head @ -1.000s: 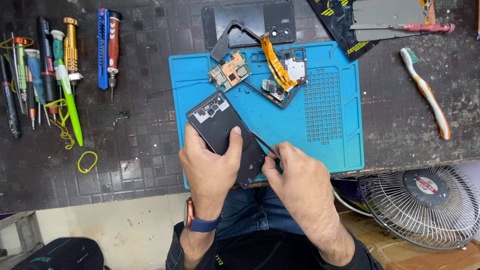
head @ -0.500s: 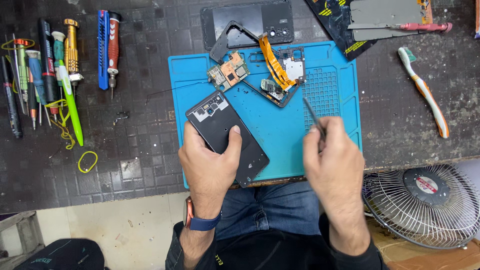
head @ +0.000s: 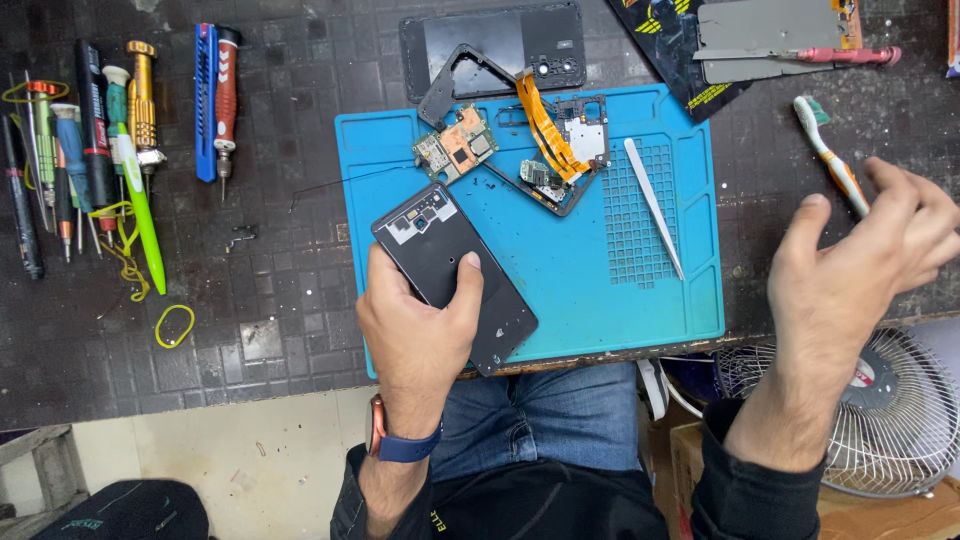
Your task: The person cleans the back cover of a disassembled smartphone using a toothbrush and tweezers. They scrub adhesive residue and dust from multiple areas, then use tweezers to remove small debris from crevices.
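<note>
My left hand [head: 420, 320] grips a black opened phone body [head: 450, 270] lying at an angle on the blue repair mat [head: 580, 300]. A pair of metal tweezers [head: 655, 208] lies loose on the mat's gridded right part. My right hand [head: 850, 270] is off to the right of the mat, fingers spread, holding nothing, near a toothbrush [head: 830, 160]. On the mat's far part lie a small circuit board [head: 455, 145], an orange flex cable [head: 545, 135] and a black inner frame [head: 570, 150].
Screwdrivers and other hand tools [head: 100, 150] lie in a row at the left. A black phone back cover [head: 490, 40] lies beyond the mat. A small fan [head: 880, 420] stands below the table edge at the right. A yellow rubber band [head: 175, 325] lies at the left.
My right hand lifted the tweezers from the phone, laid them on the mat's right part, and moved away to the right, now open. My left hand has kept hold of the phone.
</note>
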